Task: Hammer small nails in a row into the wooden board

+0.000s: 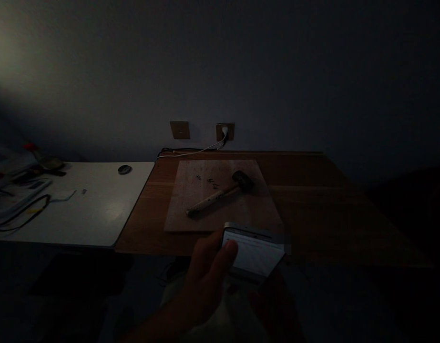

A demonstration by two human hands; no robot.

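A smartphone (pixel 257 257) with a bright, pale screen is tilted sideways just in front of the table's near edge. Wrapped round its left end is my left hand (pixel 207 271), the thumb lying over the screen. My right hand (pixel 271 302) is a dim shape under the phone's lower right edge; darkness hides its fingers, so I cannot tell whether it touches the phone. Beyond the phone, a hammer (pixel 220 194) with a dark head and a worn light handle lies diagonally on a wooden board (pixel 184 226). Several small metal pieces (pixel 210 181), perhaps nails or screws, lie behind its handle.
The board rests on a brown wooden table (pixel 141 228) against the wall. A white table (pixel 98 209) adjoins on the left, bearing a small round dark object (pixel 124 169), a black cable (pixel 41 205) and clutter. A white plug (pixel 225 130) sits in a wall socket. The room is dark.
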